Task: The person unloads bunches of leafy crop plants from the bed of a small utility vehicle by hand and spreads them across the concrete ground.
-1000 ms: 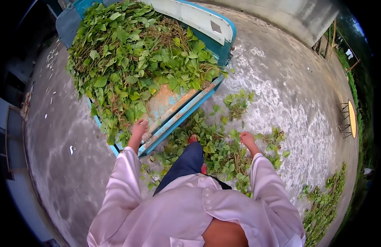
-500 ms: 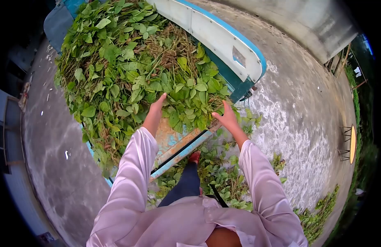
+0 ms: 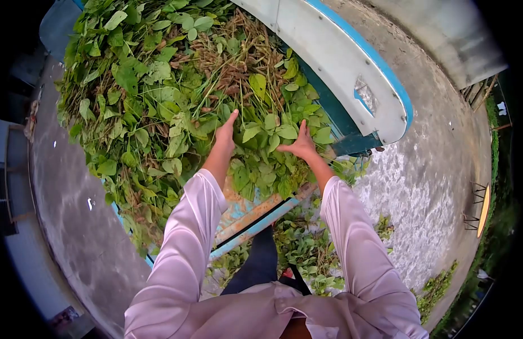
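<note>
Heap of leafy plants (image 3: 176, 107) sits on the cart bed (image 3: 234, 199), right in front of both hands – running from the near edge up to the far end & spilling over the bed's left edge. Brown pods show amid the stems, just beyond the fingertips.

Left hand (image 3: 225, 138): open, fingers stretched fwd over the leaves nr the bed's near edge, w/ the heap ahead & to its left. Right hand (image 3: 302, 146): spread, thumb pointing in toward the left hand, fingers up, close to the bed's near right corner & the white side panel (image 3: 329, 59). A leafy clump of the heap lies btwn the two hands; can't tell if either palm presses on it.

Bed's near edge has rusty, chipped blue paint. Below it, loose plants (image 3: 306, 246) lie on the concrete floor (image 3: 411, 209) around the person's legs – more greens (image 3: 436, 291) farther right, nr a yellow-topped table (image 3: 485, 210).
</note>
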`<state>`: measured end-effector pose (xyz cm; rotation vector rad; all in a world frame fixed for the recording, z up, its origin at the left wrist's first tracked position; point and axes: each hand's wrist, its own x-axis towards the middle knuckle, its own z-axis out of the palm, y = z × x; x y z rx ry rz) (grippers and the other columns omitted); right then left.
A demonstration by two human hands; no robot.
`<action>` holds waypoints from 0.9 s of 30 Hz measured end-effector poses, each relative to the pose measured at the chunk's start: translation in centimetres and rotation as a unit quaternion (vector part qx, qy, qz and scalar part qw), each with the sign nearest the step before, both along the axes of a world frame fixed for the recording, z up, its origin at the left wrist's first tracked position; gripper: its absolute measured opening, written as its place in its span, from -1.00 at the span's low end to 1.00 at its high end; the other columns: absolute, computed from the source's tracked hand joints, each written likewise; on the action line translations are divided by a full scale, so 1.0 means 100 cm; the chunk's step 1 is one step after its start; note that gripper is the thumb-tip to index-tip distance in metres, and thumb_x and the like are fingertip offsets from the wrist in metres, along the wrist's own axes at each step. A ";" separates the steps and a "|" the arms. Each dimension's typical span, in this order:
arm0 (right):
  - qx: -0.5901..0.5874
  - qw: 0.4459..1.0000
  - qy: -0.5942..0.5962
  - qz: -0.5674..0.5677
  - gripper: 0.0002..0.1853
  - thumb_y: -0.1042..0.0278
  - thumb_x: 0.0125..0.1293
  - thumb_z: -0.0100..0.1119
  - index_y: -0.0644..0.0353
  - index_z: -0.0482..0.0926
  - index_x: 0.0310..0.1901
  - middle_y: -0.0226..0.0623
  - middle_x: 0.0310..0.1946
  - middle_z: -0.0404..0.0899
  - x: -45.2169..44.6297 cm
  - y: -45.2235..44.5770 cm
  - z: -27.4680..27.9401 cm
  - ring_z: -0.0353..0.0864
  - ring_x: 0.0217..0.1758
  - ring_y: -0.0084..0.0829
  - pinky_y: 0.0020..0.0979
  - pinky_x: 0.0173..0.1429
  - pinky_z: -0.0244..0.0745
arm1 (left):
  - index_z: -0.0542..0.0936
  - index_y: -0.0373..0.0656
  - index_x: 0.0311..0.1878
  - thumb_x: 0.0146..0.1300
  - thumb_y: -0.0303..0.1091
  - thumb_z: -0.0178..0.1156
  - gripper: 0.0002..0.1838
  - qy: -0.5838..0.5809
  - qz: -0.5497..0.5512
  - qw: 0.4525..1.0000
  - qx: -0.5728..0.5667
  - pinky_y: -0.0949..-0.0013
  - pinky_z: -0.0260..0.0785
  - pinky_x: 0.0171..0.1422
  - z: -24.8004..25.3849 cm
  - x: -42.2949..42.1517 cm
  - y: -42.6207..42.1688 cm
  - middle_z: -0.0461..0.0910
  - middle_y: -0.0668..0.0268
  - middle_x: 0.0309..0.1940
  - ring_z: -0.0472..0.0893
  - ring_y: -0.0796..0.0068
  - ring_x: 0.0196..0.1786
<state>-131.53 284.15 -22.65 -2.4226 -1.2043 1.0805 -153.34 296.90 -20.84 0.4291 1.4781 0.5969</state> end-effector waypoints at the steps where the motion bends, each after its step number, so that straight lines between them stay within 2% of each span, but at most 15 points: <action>1: -0.012 1.000 -0.009 -0.005 0.46 -0.25 -0.43 0.45 0.11 -0.44 0.35 0.02 0.36 -0.19 -0.005 0.004 0.000 -0.10 0.40 -0.07 -0.11 0.36 -0.03 | 0.08 -0.41 0.28 -0.17 0.06 0.40 0.08 -0.039 0.004 0.999 0.011 0.14 -0.02 0.35 0.000 0.003 0.001 0.14 -0.02 0.27 0.18 0.16 0.30; 6: -0.050 0.998 -0.031 -0.025 0.43 -0.15 -0.45 0.49 0.10 -0.37 0.36 -0.04 0.28 0.10 -0.028 0.014 0.006 0.12 0.31 -0.10 -0.02 0.23 0.12 | 0.15 -0.43 0.21 -0.18 -0.06 0.45 -0.01 0.057 0.070 0.996 -0.010 0.20 0.16 0.25 -0.019 0.013 0.011 0.27 0.04 0.18 0.32 0.18 0.18; 7: -0.027 0.999 -0.029 -0.035 0.36 -0.07 -0.41 0.49 0.11 -0.30 0.36 -0.02 0.11 0.35 -0.028 0.013 0.000 0.32 0.19 -0.11 -0.10 0.14 0.26 | 0.13 -0.43 0.22 -0.18 -0.06 0.45 0.00 0.091 0.059 0.994 -0.009 0.20 0.18 0.24 -0.021 0.011 0.011 0.27 0.04 0.17 0.34 0.17 0.15; 8: -0.014 0.999 -0.001 -0.043 0.33 -0.06 -0.41 0.48 0.11 -0.24 0.35 -0.03 0.06 0.40 -0.028 0.012 -0.005 0.38 0.12 -0.11 -0.14 0.11 0.30 | 0.12 -0.43 0.23 -0.18 -0.06 0.45 0.01 0.125 0.048 0.991 -0.007 0.20 0.20 0.22 -0.019 0.009 0.010 0.27 0.04 0.17 0.37 0.17 0.12; 9: 0.000 0.998 0.026 -0.050 0.30 -0.06 -0.41 0.48 0.10 -0.19 0.35 -0.04 0.01 0.45 -0.029 0.011 -0.010 0.44 0.06 -0.11 -0.17 0.07 0.34 | 0.30 -0.46 0.09 -0.14 -0.09 0.43 -0.17 0.171 0.073 0.982 0.016 0.21 0.32 0.05 -0.026 0.010 0.008 0.42 0.06 0.00 0.48 0.21 -0.08; 10: 0.015 0.997 0.053 -0.057 0.27 -0.05 -0.41 0.47 0.10 -0.13 0.35 -0.06 -0.05 0.49 -0.029 0.011 -0.013 0.49 -0.01 -0.12 -0.21 0.03 0.38 | 0.34 -0.48 0.01 -0.14 -0.10 0.43 -0.23 0.155 0.067 0.985 0.029 0.21 0.32 0.00 -0.029 0.012 0.006 0.44 0.03 -0.04 0.48 0.21 -0.11; 11: 0.051 0.997 0.044 -0.042 -0.05 0.04 -0.37 0.45 0.15 0.29 0.18 -0.04 -0.13 0.54 -0.032 0.009 -0.017 0.53 -0.08 -0.13 -0.28 -0.02 0.42 | 0.38 -0.50 -0.06 -0.14 -0.11 0.43 -0.28 0.139 0.061 0.988 0.041 0.21 0.32 -0.05 -0.031 0.012 0.003 0.46 0.00 -0.07 0.48 0.22 -0.13; 12: 0.023 0.997 0.057 -0.045 -0.17 0.05 -0.34 0.43 0.20 0.36 0.07 -0.04 -0.14 0.54 -0.033 0.008 -0.018 0.54 -0.08 -0.13 -0.27 -0.02 0.42 | 0.42 -0.52 -0.14 -0.15 -0.12 0.42 -0.33 0.124 0.055 0.989 0.052 0.21 0.32 -0.09 -0.032 0.012 -0.001 0.48 -0.02 -0.11 0.49 0.22 -0.15; 14: -0.032 0.995 0.085 -0.051 -0.38 0.08 -0.28 0.40 0.29 0.52 -0.14 -0.05 -0.15 0.55 -0.035 0.004 -0.003 0.54 -0.09 -0.13 -0.25 -0.02 0.44 | 0.46 -0.47 -0.34 -0.06 -0.19 0.36 -0.53 0.148 0.103 0.978 0.108 0.21 0.29 -0.23 -0.031 0.015 -0.009 0.50 0.08 -0.31 0.45 0.30 -0.33; 16: -0.026 0.996 0.084 -0.018 -0.45 0.11 -0.24 0.38 0.27 0.54 -0.18 -0.05 -0.16 0.55 -0.034 -0.004 0.012 0.54 -0.09 -0.13 -0.24 -0.02 0.44 | 0.48 -0.41 -0.45 -0.01 -0.25 0.31 -0.64 0.168 0.105 0.972 0.123 0.24 0.28 -0.34 -0.020 0.013 -0.018 0.49 0.22 -0.46 0.41 0.38 -0.44; 20: 0.022 0.998 0.037 0.052 -0.52 0.14 -0.19 0.34 0.25 0.55 -0.21 -0.03 -0.21 0.56 -0.034 -0.034 0.061 0.54 -0.10 -0.11 -0.21 -0.02 0.43 | 0.47 -0.34 -0.55 -0.01 -0.35 0.27 -0.75 0.134 0.114 0.964 0.197 0.27 0.29 -0.45 -0.018 -0.008 -0.037 0.49 0.24 -0.56 0.43 0.38 -0.57; 21: 0.064 0.997 0.011 0.052 -0.59 0.20 -0.16 0.28 0.26 0.55 -0.25 -0.03 -0.29 0.57 -0.036 -0.048 0.070 0.54 -0.15 -0.07 -0.19 -0.05 0.44 | 0.47 -0.35 -0.54 -0.01 -0.37 0.25 -0.77 0.122 0.116 0.966 0.197 0.27 0.30 -0.45 -0.010 -0.012 -0.048 0.49 0.24 -0.56 0.45 0.36 -0.56; 24: 0.054 0.992 -0.017 0.109 -0.64 0.25 -0.13 0.23 0.28 0.53 -0.28 -0.03 -0.34 0.57 -0.034 -0.092 0.092 0.54 -0.19 -0.02 -0.15 -0.07 0.44 | 0.48 -0.36 -0.49 0.04 -0.37 0.22 -0.78 0.097 0.133 0.969 0.184 0.27 0.33 -0.40 -0.010 -0.014 -0.093 0.51 0.24 -0.51 0.48 0.35 -0.50; 25: 0.057 0.991 -0.021 0.119 -0.65 0.26 -0.13 0.22 0.28 0.52 -0.28 -0.03 -0.35 0.57 -0.032 -0.115 0.098 0.54 -0.20 -0.02 -0.15 -0.08 0.44 | 0.47 -0.47 -0.40 -0.05 -0.30 0.26 -0.66 0.112 0.111 0.972 0.174 0.23 0.32 -0.32 0.012 -0.008 -0.125 0.51 0.15 -0.44 0.47 0.33 -0.42; 27: 0.063 0.987 -0.031 0.143 -0.66 0.28 -0.12 0.20 0.28 0.51 -0.28 -0.02 -0.36 0.57 -0.023 -0.162 0.112 0.54 -0.22 -0.01 -0.14 -0.10 0.44 | 0.48 -0.43 -0.43 -0.02 -0.32 0.26 -0.69 0.087 0.094 0.977 0.168 0.22 0.33 -0.32 0.002 -0.009 -0.166 0.51 0.17 -0.43 0.47 0.34 -0.43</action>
